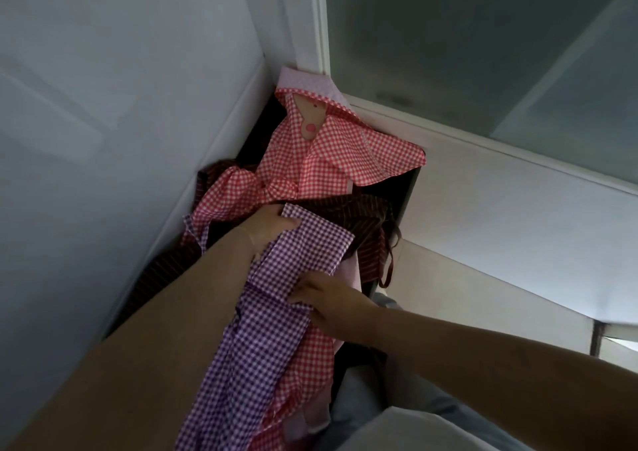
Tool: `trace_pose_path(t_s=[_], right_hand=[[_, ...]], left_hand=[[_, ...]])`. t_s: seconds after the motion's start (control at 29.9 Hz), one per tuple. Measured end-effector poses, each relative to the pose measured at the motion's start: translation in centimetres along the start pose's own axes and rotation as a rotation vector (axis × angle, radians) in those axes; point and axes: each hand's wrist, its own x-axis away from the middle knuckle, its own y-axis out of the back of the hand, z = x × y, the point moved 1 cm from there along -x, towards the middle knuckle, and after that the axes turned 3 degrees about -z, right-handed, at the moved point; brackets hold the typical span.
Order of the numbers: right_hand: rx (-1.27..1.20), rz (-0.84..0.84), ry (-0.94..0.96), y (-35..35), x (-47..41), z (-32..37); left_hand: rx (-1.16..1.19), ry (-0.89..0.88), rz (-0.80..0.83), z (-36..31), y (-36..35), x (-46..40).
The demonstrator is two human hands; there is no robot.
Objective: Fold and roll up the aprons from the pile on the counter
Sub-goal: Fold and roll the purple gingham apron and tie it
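Observation:
A purple gingham apron [262, 330] lies lengthwise on the dark counter [409, 188], partly folded, its near end hanging over the edge. My left hand [267, 231] grips its far folded corner. My right hand [331, 304] presses and pinches the fold on its right side. Under it lies a red gingham apron [303, 357]. Behind, the pile holds another red gingham apron [321, 160] with an appliqué patch and a dark brown striped apron [359, 219].
A white wall [121, 105] closes the left side of the narrow counter. A frosted window [483, 53] with a white frame stands behind and to the right. A brown apron strap [388, 267] dangles off the counter's right edge.

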Motion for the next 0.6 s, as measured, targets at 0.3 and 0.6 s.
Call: trace_pose_path(t_s=[0.3,0.6], right_hand=[[0.126,0.241,0.054,-3.4,1.0,-1.4],[0.055,0.178,0.084,-3.1,0.4,-1.4]], left_hand=[[-0.361,-0.22,-0.499,2.4,-2.4,0.7],[-0.855,-0.429,-0.631,9.8,-7.1,6.1]])
